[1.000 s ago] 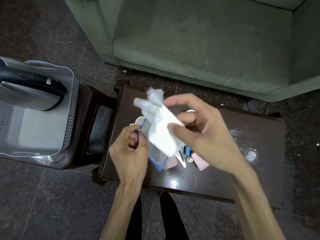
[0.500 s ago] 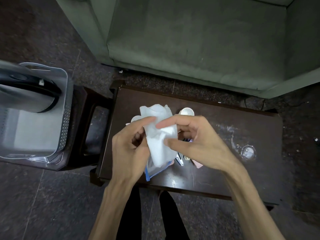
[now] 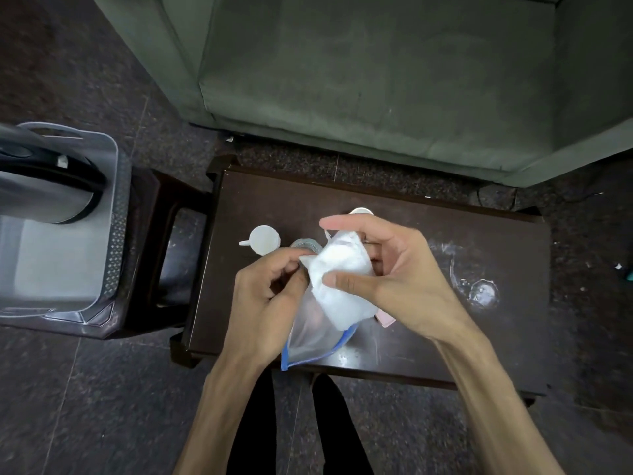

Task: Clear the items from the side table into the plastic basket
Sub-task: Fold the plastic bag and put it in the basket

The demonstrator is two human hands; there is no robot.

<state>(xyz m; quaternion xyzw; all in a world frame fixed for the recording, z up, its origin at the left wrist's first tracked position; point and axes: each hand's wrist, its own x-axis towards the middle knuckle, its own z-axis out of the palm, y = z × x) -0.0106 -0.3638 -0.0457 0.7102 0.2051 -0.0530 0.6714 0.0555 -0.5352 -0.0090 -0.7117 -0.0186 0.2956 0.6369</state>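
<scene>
Above the dark side table (image 3: 428,337) my left hand (image 3: 267,303) pinches the top of a clear zip bag (image 3: 315,334) with a blue edge. My right hand (image 3: 390,279) grips a crumpled white tissue (image 3: 339,272) that sits partly inside the bag's mouth. A white cup (image 3: 263,240) with a small handle stands on the table to the left of my hands. A round metal lid (image 3: 305,245) shows just behind my left hand, and a pink item (image 3: 385,318) peeks out under my right hand. The grey plastic basket (image 3: 113,214) is at the far left.
The basket rests on a dark stool (image 3: 164,255) and holds a steel kettle (image 3: 44,186) with a black handle. Another white cup rim (image 3: 361,211) shows behind my right hand. A green sofa (image 3: 376,80) stands beyond the table. White scuff marks (image 3: 479,289) mark the table's right half.
The tissue went from held high above the bag down into its mouth. Both hands moved lower and closer together, and the bag now hangs toward the table's near edge.
</scene>
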